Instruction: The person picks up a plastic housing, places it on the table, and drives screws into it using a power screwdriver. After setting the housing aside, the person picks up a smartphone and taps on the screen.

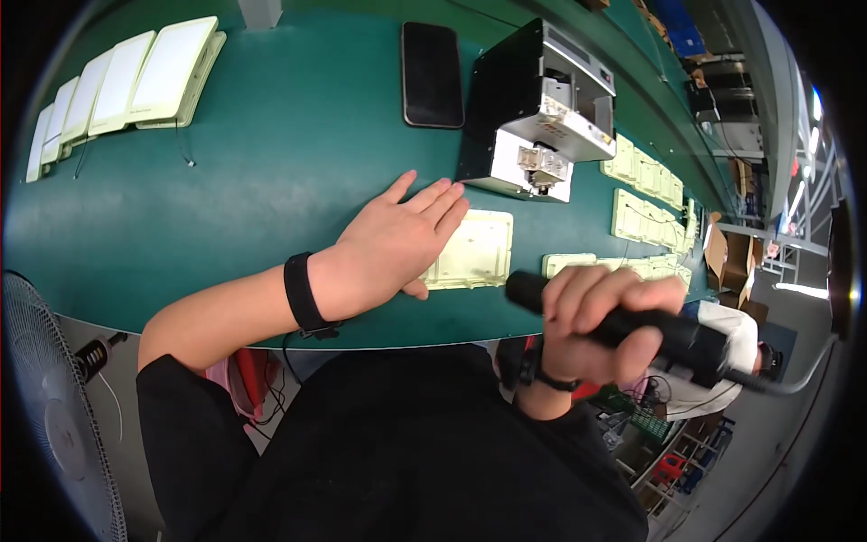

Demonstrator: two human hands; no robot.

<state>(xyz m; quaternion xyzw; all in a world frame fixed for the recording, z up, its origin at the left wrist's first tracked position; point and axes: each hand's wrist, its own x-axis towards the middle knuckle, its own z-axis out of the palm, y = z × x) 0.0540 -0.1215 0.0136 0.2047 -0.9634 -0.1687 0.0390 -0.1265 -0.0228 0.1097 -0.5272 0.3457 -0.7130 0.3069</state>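
My left hand lies flat with its fingers stretched out, over the left side of a pale yellow-green plastic housing on the green table. Part of the housing's left side is hidden under the hand. My right hand is closed around a black corded electric screwdriver, held tilted at the table's front edge. Its narrower end points left toward the housing, and a grey cord leaves the other end. The right hand is slightly smeared by motion.
Behind the housing stands a black and silver screw feeder, beside a black phone. White-faced panels lie overlapping at the far left. More pale housings sit in rows at right. A fan stands at the lower left.
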